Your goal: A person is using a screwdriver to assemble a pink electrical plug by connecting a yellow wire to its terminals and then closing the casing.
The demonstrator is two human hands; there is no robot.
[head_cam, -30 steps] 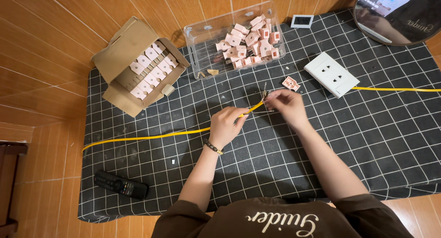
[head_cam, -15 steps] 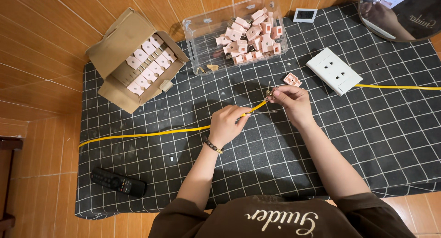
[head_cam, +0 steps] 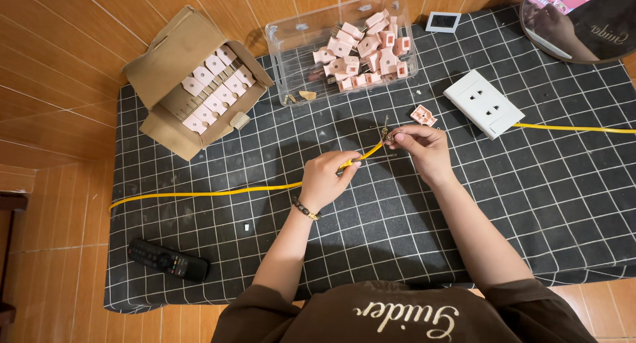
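My left hand (head_cam: 329, 177) pinches a yellow flat cable (head_cam: 218, 192) that runs left across a black grid-patterned mat (head_cam: 543, 204). My right hand (head_cam: 421, 147) grips the cable's stripped end, where bare wire strands (head_cam: 385, 132) stick up between the fingertips. Just beyond my right hand lies a small pink plug part (head_cam: 423, 114) on the mat. A white wall socket block (head_cam: 483, 103) sits to the right of it, with another length of yellow cable (head_cam: 576, 128) leading away to the right edge.
A clear plastic bin (head_cam: 298, 45) holding several pink plugs stands at the back. An open cardboard box (head_cam: 165, 71) with rows of pink plugs sits back left. A black remote control (head_cam: 167, 260) lies front left. A small grey device (head_cam: 443, 21) and a round mirror (head_cam: 576, 22) are back right.
Both hands have stayed on the cable end with small finger movements. The view has shifted slightly.
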